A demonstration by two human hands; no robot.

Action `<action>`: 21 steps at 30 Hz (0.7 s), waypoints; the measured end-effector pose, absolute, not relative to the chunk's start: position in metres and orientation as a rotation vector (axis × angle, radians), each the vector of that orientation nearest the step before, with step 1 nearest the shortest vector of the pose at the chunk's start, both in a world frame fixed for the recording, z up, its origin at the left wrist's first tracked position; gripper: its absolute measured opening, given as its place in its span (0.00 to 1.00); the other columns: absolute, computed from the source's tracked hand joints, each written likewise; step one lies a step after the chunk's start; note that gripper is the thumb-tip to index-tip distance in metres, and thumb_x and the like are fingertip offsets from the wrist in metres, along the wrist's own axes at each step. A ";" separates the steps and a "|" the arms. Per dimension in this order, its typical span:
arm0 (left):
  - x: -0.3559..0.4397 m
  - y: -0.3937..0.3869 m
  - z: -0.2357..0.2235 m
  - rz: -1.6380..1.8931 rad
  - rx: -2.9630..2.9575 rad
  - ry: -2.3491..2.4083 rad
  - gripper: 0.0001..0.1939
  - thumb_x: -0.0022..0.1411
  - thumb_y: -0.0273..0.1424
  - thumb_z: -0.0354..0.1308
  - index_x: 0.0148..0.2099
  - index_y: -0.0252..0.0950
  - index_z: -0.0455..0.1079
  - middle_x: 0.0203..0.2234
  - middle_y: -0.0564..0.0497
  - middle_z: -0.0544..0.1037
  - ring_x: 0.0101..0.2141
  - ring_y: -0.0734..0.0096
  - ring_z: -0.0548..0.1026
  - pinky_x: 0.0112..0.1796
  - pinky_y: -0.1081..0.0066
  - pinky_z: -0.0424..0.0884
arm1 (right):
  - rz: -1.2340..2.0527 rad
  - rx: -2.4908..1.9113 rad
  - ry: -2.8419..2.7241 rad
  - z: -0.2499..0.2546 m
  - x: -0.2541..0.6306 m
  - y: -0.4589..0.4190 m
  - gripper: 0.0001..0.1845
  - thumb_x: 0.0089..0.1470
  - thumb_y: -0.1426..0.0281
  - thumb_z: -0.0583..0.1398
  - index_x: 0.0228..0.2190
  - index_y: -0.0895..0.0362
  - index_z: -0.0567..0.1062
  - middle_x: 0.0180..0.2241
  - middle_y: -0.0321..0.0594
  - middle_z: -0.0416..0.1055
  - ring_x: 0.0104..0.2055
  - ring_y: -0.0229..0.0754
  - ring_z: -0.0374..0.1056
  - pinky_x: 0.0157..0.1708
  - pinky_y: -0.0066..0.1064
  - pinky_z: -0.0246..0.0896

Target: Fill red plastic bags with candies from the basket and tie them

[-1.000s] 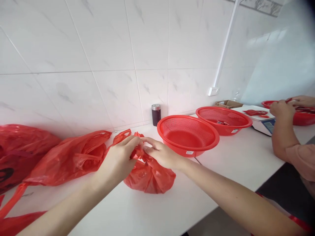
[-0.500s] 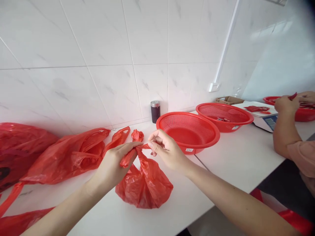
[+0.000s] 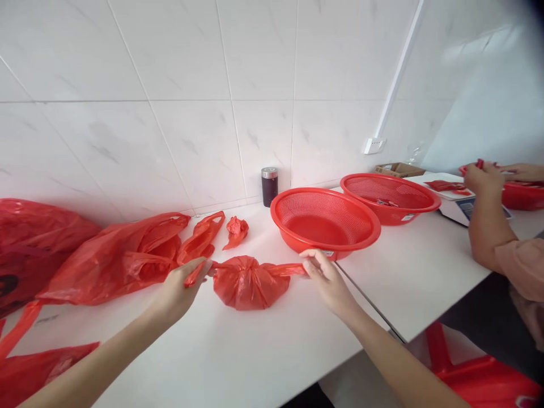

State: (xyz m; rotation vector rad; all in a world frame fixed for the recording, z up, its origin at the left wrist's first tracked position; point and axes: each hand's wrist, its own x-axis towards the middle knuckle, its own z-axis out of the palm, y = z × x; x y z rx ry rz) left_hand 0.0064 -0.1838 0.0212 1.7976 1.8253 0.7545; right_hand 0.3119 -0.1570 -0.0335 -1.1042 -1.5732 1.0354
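Near the back left of the smooth white table [image 3: 238,351]: bulky red plastic bag [image 3: 38,241] with dark marking. Toward the front left: piece of thin red plastic [image 3: 46,365], cut off by the view. Beside the bulky bag, toward the back edge: loose, wrinkled red plastic bag [image 3: 113,263]. Next, left hand [image 3: 181,289]: closed around the left one of two twisted red plastic handles [image 3: 289,270]. Behind: slim red plastic bag with a loop [image 3: 202,235], then small crumpled red plastic wad [image 3: 237,230].

Between the hands, resting midway between front and back edges: rounded, filled red plastic bag [image 3: 250,289], pleated beneath a gathered top. Knot: too small to judge. Expect soft, flexible, slightly slippery film and probably modest weight; contents hidden. Likely to tear under a hard pull. Best held by both handles close to the gather, or supported from beneath.

At the back edge: dark cylindrical container with metallic lid [image 3: 269,190]. Farther right, right hand [image 3: 331,286]: pinching the right handle's end. Behind, near the back right corner: round, perforated red plastic basin [image 3: 355,218]. On the adjoining white table [image 3: 425,272]: white scale [image 3: 453,212], near a co-worker's hand [image 3: 484,178].
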 end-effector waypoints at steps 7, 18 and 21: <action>0.051 -0.141 -0.017 0.943 1.935 1.873 0.18 0.67 0.45 0.37 0.37 0.41 0.62 0.26 0.53 0.73 0.29 0.66 0.73 0.33 0.70 0.67 | 0.741 -1.270 -1.969 -0.053 0.261 -0.149 0.22 0.52 0.64 0.61 0.49 0.49 0.67 0.47 0.39 0.70 0.48 0.44 0.67 0.46 0.36 0.59; 0.047 -0.114 -0.043 0.590 2.055 2.070 0.12 0.67 0.37 0.40 0.40 0.42 0.65 0.25 0.52 0.74 0.28 0.63 0.73 0.27 0.69 0.61 | 0.764 -1.358 -2.037 -0.055 0.279 -0.141 0.06 0.55 0.72 0.53 0.35 0.51 0.67 0.34 0.32 0.73 0.34 0.37 0.68 0.33 0.26 0.56; 0.047 -0.096 -0.050 0.443 2.041 2.113 0.11 0.67 0.35 0.45 0.40 0.39 0.68 0.30 0.49 0.76 0.32 0.63 0.74 0.29 0.68 0.65 | 0.749 -1.421 -2.035 -0.065 0.281 -0.129 0.07 0.55 0.73 0.53 0.36 0.51 0.67 0.35 0.32 0.73 0.35 0.37 0.69 0.33 0.26 0.56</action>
